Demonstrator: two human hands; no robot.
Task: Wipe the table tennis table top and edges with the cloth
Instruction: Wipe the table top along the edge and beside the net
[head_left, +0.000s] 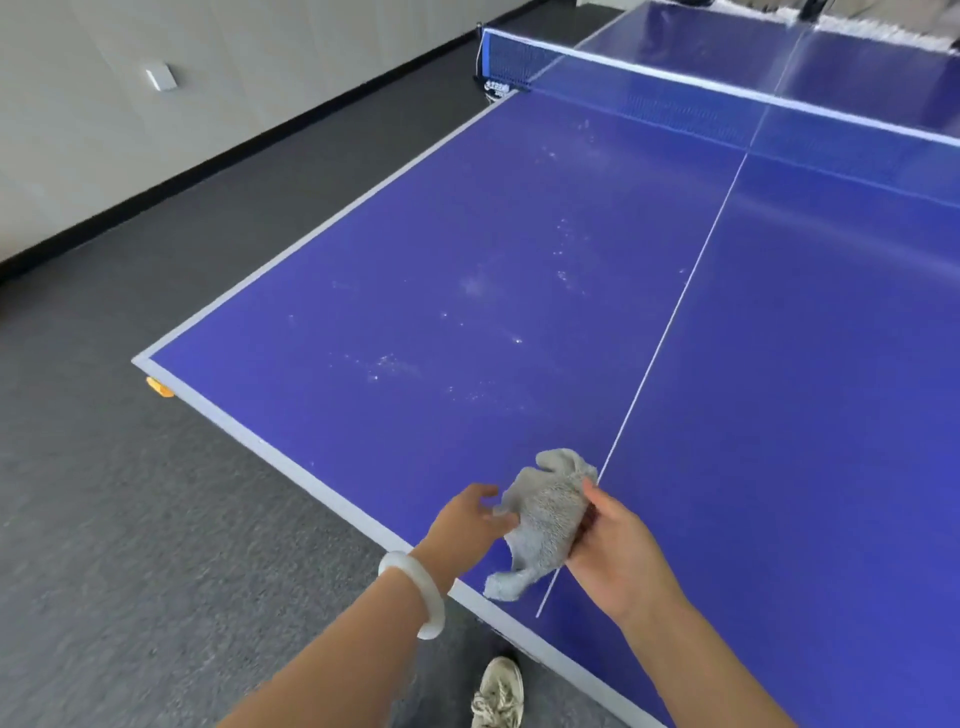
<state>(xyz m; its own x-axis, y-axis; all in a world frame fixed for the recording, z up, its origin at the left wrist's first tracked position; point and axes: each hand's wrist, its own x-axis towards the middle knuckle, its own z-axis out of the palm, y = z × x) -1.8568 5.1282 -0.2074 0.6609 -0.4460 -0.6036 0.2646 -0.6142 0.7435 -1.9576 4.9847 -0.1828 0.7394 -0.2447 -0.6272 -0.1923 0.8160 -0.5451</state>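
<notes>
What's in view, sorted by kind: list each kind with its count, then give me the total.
hands: 2 (left hand, right hand)
cloth: 1
table tennis table: 1
net: 1
bracelet: 1
shoe: 1
Total: 7

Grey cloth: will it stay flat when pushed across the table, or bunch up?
Likely floppy: the grey cloth droops in loose folds from the right hand, its lower end sagging toward the table. Probably light, since a one-hand grip seems to carry it. Its fuzzy pile should drag rather than slide, so it may bunch unless pressed flat.
</notes>
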